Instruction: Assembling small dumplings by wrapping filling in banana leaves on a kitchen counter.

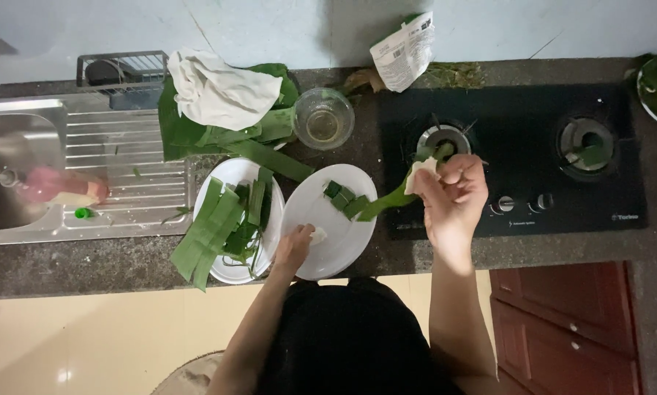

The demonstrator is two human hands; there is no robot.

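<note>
Left hand (293, 247) sits low at centre frame, fingers curled downward; right hand (453, 196) is raised right of centre, fingertips pinched together, forearm bare

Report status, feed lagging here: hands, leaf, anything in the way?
Right hand pinches long green leaf strip with white dough. Left hand touches white lump on round white plate. Nothing in the way.

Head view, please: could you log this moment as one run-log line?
right hand: holds leaf strip with white lump | left hand: on white plate, touching white bit | plate: folded leaf parcels | beside: stove
</note>
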